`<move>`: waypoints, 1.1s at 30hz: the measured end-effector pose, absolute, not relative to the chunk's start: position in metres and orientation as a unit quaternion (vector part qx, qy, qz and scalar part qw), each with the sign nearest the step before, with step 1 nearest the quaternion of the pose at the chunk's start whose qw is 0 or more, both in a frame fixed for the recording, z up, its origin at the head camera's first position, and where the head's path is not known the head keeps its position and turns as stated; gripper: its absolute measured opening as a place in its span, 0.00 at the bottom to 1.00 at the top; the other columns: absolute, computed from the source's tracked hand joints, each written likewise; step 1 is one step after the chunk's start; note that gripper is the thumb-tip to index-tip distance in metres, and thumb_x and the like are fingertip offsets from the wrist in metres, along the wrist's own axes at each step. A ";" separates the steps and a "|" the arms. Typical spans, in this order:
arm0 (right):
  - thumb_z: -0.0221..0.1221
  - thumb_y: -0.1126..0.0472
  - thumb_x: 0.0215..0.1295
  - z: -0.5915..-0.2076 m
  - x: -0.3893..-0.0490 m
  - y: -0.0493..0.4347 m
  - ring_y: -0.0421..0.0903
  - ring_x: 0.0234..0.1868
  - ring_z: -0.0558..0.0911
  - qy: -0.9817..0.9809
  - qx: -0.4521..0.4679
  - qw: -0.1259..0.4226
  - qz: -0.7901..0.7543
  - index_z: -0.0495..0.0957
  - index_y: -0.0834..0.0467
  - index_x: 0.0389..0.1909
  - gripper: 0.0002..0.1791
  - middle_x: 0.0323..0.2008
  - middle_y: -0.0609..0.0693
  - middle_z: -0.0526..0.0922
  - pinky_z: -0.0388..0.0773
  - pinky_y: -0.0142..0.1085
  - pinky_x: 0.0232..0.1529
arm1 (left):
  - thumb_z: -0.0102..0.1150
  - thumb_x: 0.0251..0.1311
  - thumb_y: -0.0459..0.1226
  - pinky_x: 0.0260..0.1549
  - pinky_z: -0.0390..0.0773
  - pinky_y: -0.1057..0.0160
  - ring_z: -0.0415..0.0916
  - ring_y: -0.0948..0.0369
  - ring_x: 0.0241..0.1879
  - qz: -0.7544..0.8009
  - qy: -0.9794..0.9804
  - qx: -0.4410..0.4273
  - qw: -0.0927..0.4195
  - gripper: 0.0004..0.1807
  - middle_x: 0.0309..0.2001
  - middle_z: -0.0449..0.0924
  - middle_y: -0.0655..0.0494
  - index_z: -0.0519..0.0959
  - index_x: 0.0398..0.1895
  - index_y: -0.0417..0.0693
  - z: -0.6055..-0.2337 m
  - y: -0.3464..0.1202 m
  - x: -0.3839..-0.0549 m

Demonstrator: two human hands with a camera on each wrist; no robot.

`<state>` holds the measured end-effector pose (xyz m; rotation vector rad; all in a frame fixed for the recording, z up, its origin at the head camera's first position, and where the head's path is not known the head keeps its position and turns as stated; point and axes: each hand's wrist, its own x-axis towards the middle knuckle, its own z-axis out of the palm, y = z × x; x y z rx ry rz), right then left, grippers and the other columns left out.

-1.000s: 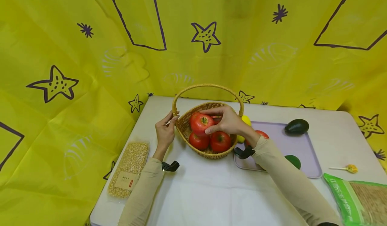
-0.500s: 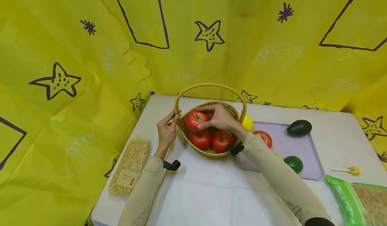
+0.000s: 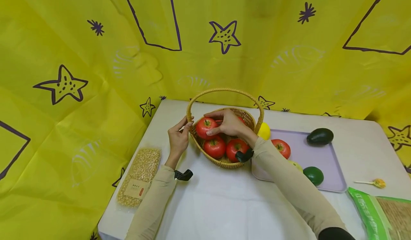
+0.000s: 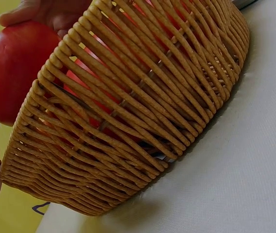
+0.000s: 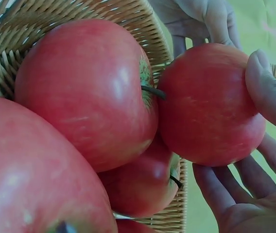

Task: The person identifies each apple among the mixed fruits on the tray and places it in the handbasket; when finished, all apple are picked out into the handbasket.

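A wicker basket (image 3: 228, 165) with a tall arched handle stands on the white table in the head view. My left hand (image 3: 178, 140) pinches the basket at its left end, where the handle meets the rim. Between the thumb and fingers of my right hand (image 3: 230, 124) is a red apple (image 3: 204, 128), held over the basket's left side. Below it lie two more red apples, one left (image 3: 214, 148) and one right (image 3: 236, 148); further red shows behind my right hand. In the right wrist view the held apple (image 5: 211, 107) appears to touch a neighbouring apple (image 5: 89, 92).
Right of the basket lies a lilac tray (image 3: 321, 161) with a red apple (image 3: 282, 148), avocado (image 3: 320, 136) and green fruit (image 3: 313, 175). A yellow fruit (image 3: 264, 131) sits beside the basket. Packed corn kernels (image 3: 141, 168) lie left; a lollipop (image 3: 377, 183) and green bag (image 3: 372, 211), right.
My right hand has carried the apple leftward inside the basket's outline, toward its left end. My left hand keeps its hold on the basket. The head view has shifted slightly.
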<state>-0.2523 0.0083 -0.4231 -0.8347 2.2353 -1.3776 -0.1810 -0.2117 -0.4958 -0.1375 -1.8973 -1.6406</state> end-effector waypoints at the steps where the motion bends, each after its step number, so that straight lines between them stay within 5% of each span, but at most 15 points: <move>1: 0.82 0.59 0.54 -0.424 -0.253 0.007 0.58 0.66 0.83 0.795 -0.298 0.195 -0.491 0.80 0.56 0.70 0.40 0.67 0.55 0.83 0.82 0.51 0.67 | 0.64 0.70 0.25 0.44 0.87 0.74 0.87 0.67 0.48 -0.620 -0.718 -0.053 0.311 0.18 0.52 0.88 0.33 0.84 0.61 0.33 -0.496 -0.211 -0.181; 7: 0.81 0.62 0.54 -0.427 -0.253 0.000 0.60 0.66 0.83 0.785 -0.308 0.204 -0.498 0.80 0.58 0.70 0.40 0.67 0.57 0.83 0.81 0.51 0.68 | 0.65 0.69 0.26 0.43 0.87 0.74 0.89 0.51 0.50 -0.620 -0.719 -0.051 0.311 0.18 0.52 0.88 0.34 0.84 0.61 0.33 -0.496 -0.212 -0.182; 12: 0.81 0.62 0.55 -0.431 -0.253 -0.006 0.60 0.66 0.83 0.785 -0.323 0.206 -0.486 0.80 0.60 0.70 0.39 0.67 0.58 0.83 0.81 0.51 0.68 | 0.65 0.70 0.28 0.42 0.88 0.71 0.88 0.50 0.49 -0.624 -0.717 -0.054 0.306 0.18 0.52 0.89 0.35 0.84 0.62 0.34 -0.498 -0.212 -0.183; 18: 0.81 0.61 0.55 -0.430 -0.254 -0.010 0.59 0.68 0.82 0.791 -0.335 0.202 -0.470 0.79 0.60 0.70 0.39 0.67 0.57 0.83 0.80 0.51 0.69 | 0.65 0.71 0.28 0.43 0.88 0.71 0.86 0.37 0.50 -0.621 -0.716 -0.066 0.311 0.18 0.52 0.88 0.32 0.83 0.62 0.31 -0.496 -0.213 -0.182; 33: 0.81 0.57 0.54 -0.438 -0.260 -0.016 0.57 0.69 0.79 0.838 -0.353 0.153 -0.387 0.80 0.58 0.69 0.39 0.66 0.57 0.84 0.73 0.52 0.75 | 0.63 0.70 0.25 0.42 0.86 0.74 0.87 0.39 0.50 -0.617 -0.723 -0.049 0.306 0.18 0.52 0.88 0.33 0.83 0.62 0.31 -0.496 -0.212 -0.182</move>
